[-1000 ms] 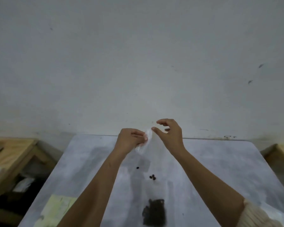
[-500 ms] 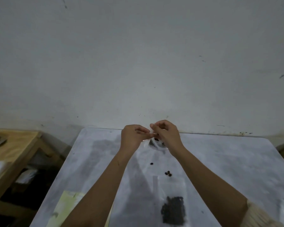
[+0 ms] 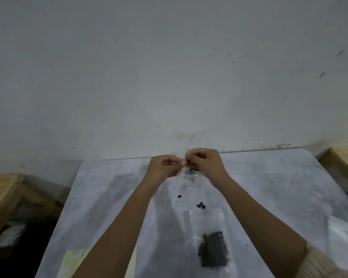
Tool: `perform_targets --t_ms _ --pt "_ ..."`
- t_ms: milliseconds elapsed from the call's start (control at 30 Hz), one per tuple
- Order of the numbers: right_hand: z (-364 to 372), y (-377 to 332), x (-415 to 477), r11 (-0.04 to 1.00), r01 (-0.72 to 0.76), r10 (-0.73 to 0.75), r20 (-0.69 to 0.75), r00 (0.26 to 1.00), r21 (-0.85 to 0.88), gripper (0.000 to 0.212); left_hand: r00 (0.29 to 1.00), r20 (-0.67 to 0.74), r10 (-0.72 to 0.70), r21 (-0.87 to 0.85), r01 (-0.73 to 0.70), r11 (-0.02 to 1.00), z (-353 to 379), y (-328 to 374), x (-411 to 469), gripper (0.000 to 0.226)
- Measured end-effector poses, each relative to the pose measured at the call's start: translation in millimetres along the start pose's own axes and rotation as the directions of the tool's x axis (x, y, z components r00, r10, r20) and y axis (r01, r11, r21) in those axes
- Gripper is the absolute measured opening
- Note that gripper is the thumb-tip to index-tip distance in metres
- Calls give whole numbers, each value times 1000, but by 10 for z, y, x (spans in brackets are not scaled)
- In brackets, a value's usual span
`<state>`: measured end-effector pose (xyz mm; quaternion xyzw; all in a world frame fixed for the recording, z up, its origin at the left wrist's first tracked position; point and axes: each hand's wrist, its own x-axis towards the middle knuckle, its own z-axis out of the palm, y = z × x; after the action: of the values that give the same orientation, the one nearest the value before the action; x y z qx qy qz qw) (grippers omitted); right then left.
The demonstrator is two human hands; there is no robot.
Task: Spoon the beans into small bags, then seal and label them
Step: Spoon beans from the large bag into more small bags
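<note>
A small clear bag [image 3: 187, 173] is held up above the far middle of the grey table [image 3: 109, 187], its top edge pinched from both sides. The left hand [image 3: 165, 166] is closed on the bag's left edge, fingers curled and thumb pressed against the forefinger. The right hand [image 3: 207, 165] is closed on the right edge in the same way, so that the two sets of fingertips nearly meet. A few dark shapes, probably beans, can be made out through the plastic just below the right hand, though the view there is dim and blurred. On the table beneath the hands, one loose bean [image 3: 179, 196] lies alone, and a cluster of three beans [image 3: 201, 206] lies near it to the right. Nearer the person, a second bag [image 3: 206, 221] lies flat, with a dark heap of beans [image 3: 213, 248] gathered in its near end. A pale yellow sheet [image 3: 73, 261] is seen at the near left of the table, partly covered by the left forearm. Wooden furniture [image 3: 2, 189] stands to the left of the table.
</note>
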<state>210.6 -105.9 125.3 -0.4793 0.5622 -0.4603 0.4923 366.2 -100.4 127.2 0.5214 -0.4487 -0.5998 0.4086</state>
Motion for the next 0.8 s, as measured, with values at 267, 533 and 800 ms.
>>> perform_targets --t_ms 267,533,800 --pt "54 24 -48 995 -68 67 -10 998 -67 6 995 46 87 190 -94 977 -31 -129 83 13" --pt "82 176 -67 962 -132 108 -110 988 -239 10 976 -31 217 360 -191 913 46 -362 41 17" --pt "213 357 -111 919 -105 44 -165 985 -380 12 965 -95 244 372 -193 908 77 -547 -52 15"
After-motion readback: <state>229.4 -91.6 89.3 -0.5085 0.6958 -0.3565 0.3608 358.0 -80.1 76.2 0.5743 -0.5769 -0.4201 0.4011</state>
